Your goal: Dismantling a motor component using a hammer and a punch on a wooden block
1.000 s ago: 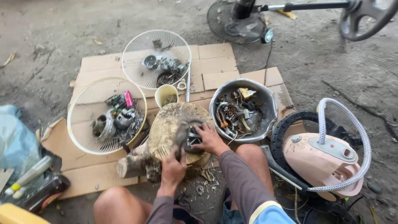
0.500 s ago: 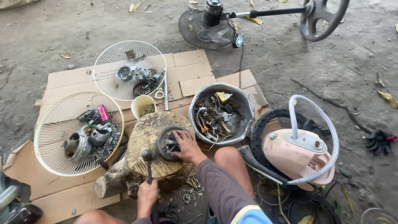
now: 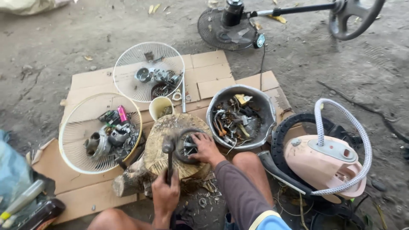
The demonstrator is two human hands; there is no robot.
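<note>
Bare dirt ground (image 3: 64, 47) everywhere, with flattened cardboard sheets (image 3: 213, 79) laid out as a work mat. Dead centre on the cardboard sits a chunky wood stump (image 3: 159, 149), so I'll use that as the reference. On top of the stump is a round motor part (image 3: 187, 147), and the right hand (image 3: 206, 149) is clamped over its right edge, fingers curled onto it. The left hand (image 3: 165, 196), at the near edge of the stump, is clenched around the handle of a hammer (image 3: 168, 159), whose head rests on the stump top just left of the motor part.

Left of the stump is a cream fan grille (image 3: 72, 153) full of motor bits and scrap. Behind the stump sits a small cream cup (image 3: 158, 106), and further back a white fan grille (image 3: 132, 59) with more metal pieces. Right of the stump is a dented metal basin (image 3: 255, 96) loaded with tools and junk. Further right, a pink steamer unit (image 3: 324, 164) with a braided hose. Way behind it all lies a dark stand fan (image 3: 228, 27), tipped over on the dirt.
</note>
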